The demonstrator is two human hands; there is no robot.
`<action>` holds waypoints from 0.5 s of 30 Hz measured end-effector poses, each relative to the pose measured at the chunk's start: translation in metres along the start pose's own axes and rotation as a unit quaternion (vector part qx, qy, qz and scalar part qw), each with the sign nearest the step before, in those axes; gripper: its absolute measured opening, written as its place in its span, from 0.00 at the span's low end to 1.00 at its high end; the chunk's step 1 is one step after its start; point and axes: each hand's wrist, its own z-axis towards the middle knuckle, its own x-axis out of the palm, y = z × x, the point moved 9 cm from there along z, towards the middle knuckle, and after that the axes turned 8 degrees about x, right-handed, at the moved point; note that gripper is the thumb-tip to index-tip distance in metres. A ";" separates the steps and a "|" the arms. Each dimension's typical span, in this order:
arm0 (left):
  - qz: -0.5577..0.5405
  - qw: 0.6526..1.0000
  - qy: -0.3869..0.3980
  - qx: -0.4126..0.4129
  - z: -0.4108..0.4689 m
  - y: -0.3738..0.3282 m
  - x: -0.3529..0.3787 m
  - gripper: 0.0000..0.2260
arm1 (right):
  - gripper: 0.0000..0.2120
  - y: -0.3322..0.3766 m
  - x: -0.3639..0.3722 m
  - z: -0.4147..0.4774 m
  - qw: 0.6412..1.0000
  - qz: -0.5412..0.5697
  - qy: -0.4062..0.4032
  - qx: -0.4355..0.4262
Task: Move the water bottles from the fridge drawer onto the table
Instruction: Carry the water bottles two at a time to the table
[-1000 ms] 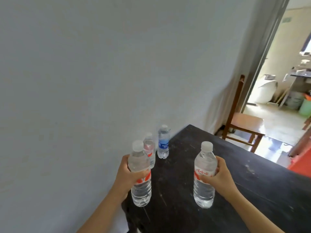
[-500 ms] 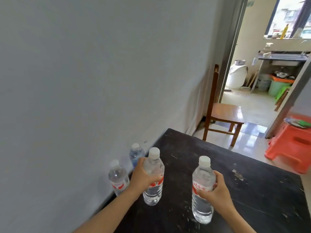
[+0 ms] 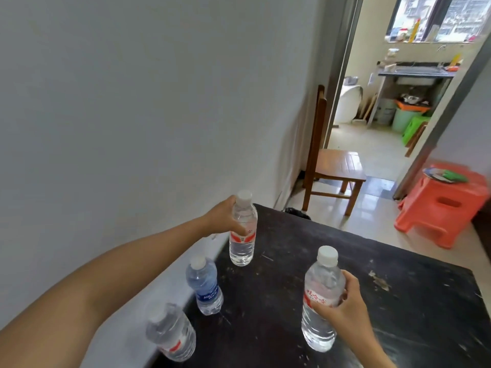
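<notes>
Left hand (image 3: 221, 219) centre frame, fingers wrapped round far red-label bottle (image 3: 243, 229), upright on black table (image 3: 332, 274) near wall edge. Right hand (image 3: 342, 306) lower right, fingers curled tight on near red-label bottle (image 3: 320, 301) (base at tabletop, contact unclear). Blue-label bottle (image 3: 206, 286) standing free lower centre by wall. Blurred bottle (image 3: 172, 333) bottom left, also free. Wooden chair (image 3: 334, 166) and orange stool (image 3: 446, 205) beyond table, right side.

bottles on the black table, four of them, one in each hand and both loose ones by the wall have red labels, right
Not quite. In the head view only the nearer loose bottle has a red label; the other loose bottle by the wall has a blue one. Four bottles on the black table, one in each hand, is right.
</notes>
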 end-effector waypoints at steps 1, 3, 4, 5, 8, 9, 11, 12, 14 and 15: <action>0.015 1.000 0.009 -0.005 0.003 0.009 0.001 0.32 | 0.38 0.002 0.004 0.001 1.000 -0.004 0.000 0.002; 0.034 0.999 0.027 -0.016 0.009 0.028 0.007 0.33 | 0.37 0.006 0.015 0.013 1.000 -0.011 0.004 0.004; 0.043 0.998 0.035 -0.021 0.008 0.035 0.011 0.33 | 0.37 0.009 0.022 0.020 1.000 -0.014 0.007 0.003; 0.050 0.998 0.041 -0.024 0.008 0.042 0.014 0.33 | 0.36 0.013 0.029 0.028 1.000 -0.020 0.008 0.002; 0.065 0.996 0.052 -0.039 0.008 0.069 0.024 0.33 | 0.35 0.028 0.062 0.056 0.999 -0.043 0.019 -0.009; 0.065 0.996 0.052 -0.040 0.009 0.077 0.026 0.33 | 0.35 0.034 0.076 0.068 0.998 -0.048 0.029 -0.011; 0.055 0.996 0.051 -0.045 0.011 0.089 0.031 0.33 | 0.36 0.045 0.105 0.091 0.997 -0.057 0.058 -0.011; 0.048 0.997 0.047 -0.048 0.011 0.091 0.031 0.32 | 0.37 0.051 0.117 0.099 0.996 -0.056 0.070 -0.011; 0.023 0.998 0.026 -0.057 0.012 0.099 0.031 0.31 | 0.38 0.063 0.142 0.120 0.994 -0.057 0.090 -0.017; 0.010 0.998 0.010 -0.066 0.013 0.104 0.030 0.31 | 0.39 0.069 0.153 0.130 0.993 -0.058 0.096 -0.022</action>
